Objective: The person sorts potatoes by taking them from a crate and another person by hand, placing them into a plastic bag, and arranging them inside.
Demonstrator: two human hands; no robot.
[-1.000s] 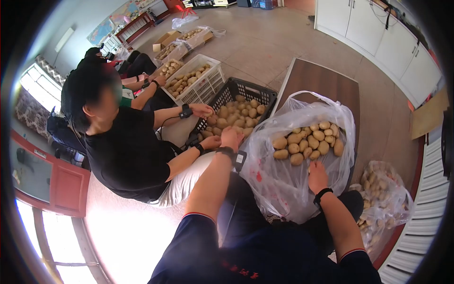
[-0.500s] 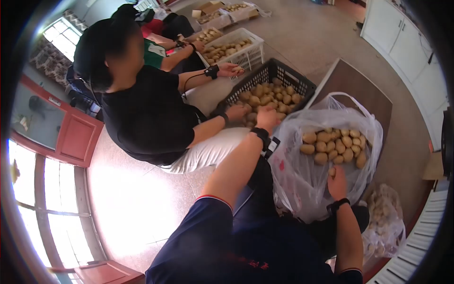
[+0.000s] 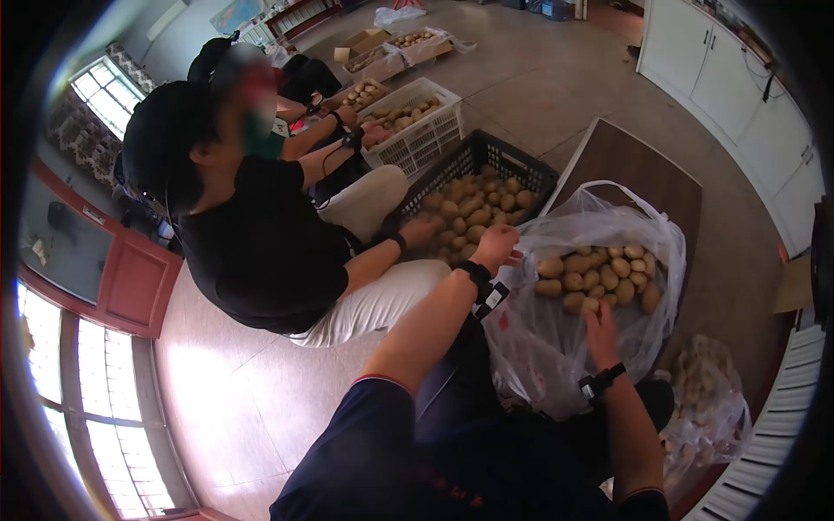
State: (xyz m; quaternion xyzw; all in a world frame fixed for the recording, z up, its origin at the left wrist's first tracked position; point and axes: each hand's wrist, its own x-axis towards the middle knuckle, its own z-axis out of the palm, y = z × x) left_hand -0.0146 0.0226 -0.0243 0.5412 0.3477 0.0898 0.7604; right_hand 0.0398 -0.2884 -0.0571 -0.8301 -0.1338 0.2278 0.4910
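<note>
My left hand is between the black crate and the clear plastic bag, by the bag's left rim. Its fingers are curled, and I cannot make out what is in them. Inside the bag, my right hand has its fingertips closed on a potato, right at the near edge of the potato pile. More potatoes lie in the black crate, where a co-worker's hand also reaches in.
A co-worker in black sits close on my left. Beyond the black crate is a white crate of potatoes, with cardboard boxes farther back. A brown board lies under the bag. Another filled plastic bag stands at right.
My left hand has drawn back from the black crate toward the bag. My right hand has moved its potato up to the pile. The co-worker's far hand has moved to the white crate.
</note>
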